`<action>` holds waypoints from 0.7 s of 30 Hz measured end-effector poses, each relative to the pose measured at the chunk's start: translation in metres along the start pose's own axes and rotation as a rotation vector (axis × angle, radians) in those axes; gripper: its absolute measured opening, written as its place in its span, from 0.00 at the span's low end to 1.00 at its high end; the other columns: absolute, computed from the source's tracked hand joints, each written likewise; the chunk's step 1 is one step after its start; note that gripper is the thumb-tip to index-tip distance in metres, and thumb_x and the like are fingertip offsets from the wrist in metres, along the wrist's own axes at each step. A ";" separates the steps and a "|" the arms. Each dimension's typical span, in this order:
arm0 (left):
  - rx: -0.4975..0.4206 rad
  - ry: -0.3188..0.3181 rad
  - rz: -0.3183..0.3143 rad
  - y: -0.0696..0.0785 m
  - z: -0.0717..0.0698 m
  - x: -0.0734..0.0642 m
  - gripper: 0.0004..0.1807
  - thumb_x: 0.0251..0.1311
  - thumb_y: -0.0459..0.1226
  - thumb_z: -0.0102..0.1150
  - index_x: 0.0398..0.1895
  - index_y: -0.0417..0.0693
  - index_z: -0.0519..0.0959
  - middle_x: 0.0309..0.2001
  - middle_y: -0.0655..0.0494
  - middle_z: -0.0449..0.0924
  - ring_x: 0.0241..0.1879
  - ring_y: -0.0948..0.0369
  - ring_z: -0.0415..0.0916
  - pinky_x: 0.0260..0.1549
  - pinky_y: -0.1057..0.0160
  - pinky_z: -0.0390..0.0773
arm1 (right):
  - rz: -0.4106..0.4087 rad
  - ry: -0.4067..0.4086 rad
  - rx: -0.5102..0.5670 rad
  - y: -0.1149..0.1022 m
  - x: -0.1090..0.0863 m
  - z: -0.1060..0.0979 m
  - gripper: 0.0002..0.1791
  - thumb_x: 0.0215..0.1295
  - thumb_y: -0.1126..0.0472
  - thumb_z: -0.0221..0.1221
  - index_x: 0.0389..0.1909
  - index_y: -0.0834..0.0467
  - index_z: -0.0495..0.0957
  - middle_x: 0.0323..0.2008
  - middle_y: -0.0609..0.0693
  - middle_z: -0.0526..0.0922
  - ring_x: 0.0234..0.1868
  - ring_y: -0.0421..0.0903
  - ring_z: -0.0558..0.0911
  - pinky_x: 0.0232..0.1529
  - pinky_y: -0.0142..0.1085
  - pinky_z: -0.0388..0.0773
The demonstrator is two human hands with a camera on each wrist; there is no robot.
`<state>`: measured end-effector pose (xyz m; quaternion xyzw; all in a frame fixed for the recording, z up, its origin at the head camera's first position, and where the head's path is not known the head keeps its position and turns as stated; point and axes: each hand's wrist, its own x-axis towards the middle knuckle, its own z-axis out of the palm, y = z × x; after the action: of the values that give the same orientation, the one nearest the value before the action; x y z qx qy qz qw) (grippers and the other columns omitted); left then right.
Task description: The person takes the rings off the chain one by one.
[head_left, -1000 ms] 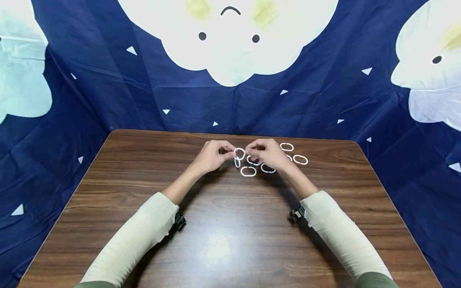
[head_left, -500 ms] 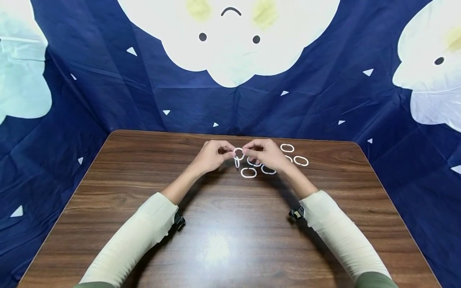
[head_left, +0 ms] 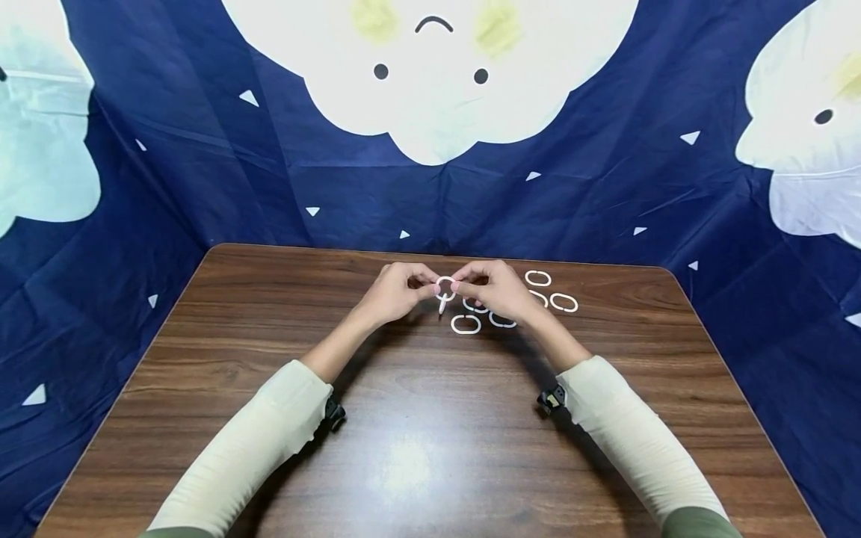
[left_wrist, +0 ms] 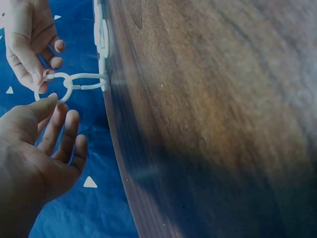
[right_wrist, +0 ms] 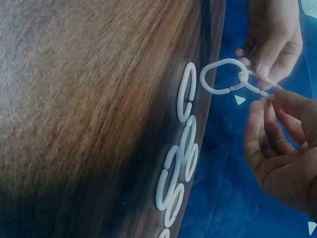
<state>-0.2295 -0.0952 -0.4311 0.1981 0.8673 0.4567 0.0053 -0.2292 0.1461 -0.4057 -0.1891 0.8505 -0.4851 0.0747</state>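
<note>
Two white plastic chain links are joined together above the far part of the table. The upper link (head_left: 446, 277) is pinched from its left side by my left hand (head_left: 401, 291), between thumb and forefinger. On the opposite side, my right hand (head_left: 496, 289) pinches the same link with thumb and fingertip. From it hangs the lower link (head_left: 442, 305), seen nearly edge-on in the head view. The right wrist view shows this hanging link (right_wrist: 204, 79) as an oval with a small gap in one side. Fingertips cover parts of the held link.
Several loose white links (head_left: 466, 333) lie flat on the brown wooden table (head_left: 403, 381), below and to the right of my right hand. The table's far edge runs just beyond the hands, with a blue cloud-patterned curtain (head_left: 363, 190) behind it.
My right fingertips have moved slightly left onto the upper link, which shifted a little left too. The hanging link has turned from an open loop to nearly edge-on.
</note>
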 end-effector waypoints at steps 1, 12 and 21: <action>-0.001 -0.001 -0.001 0.000 0.000 0.000 0.08 0.74 0.36 0.74 0.50 0.41 0.93 0.44 0.50 0.96 0.43 0.54 0.86 0.45 0.61 0.79 | 0.001 0.004 -0.003 0.000 0.000 0.000 0.10 0.76 0.62 0.73 0.50 0.64 0.92 0.36 0.55 0.92 0.30 0.49 0.85 0.33 0.41 0.87; -0.007 -0.011 -0.061 -0.001 0.000 -0.002 0.14 0.74 0.38 0.75 0.57 0.45 0.89 0.45 0.49 0.96 0.45 0.54 0.89 0.52 0.54 0.83 | 0.037 0.061 0.001 0.001 -0.002 0.002 0.09 0.75 0.61 0.73 0.49 0.62 0.92 0.38 0.59 0.93 0.35 0.61 0.89 0.39 0.52 0.91; -0.042 -0.048 -0.131 -0.005 0.004 -0.005 0.19 0.66 0.44 0.82 0.55 0.46 0.88 0.43 0.52 0.96 0.40 0.59 0.88 0.40 0.60 0.83 | 0.075 0.111 0.038 -0.001 -0.004 0.005 0.08 0.75 0.62 0.73 0.49 0.63 0.92 0.34 0.58 0.93 0.37 0.65 0.92 0.43 0.57 0.93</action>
<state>-0.2252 -0.0960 -0.4381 0.1517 0.8682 0.4686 0.0604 -0.2239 0.1425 -0.4075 -0.1283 0.8505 -0.5076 0.0494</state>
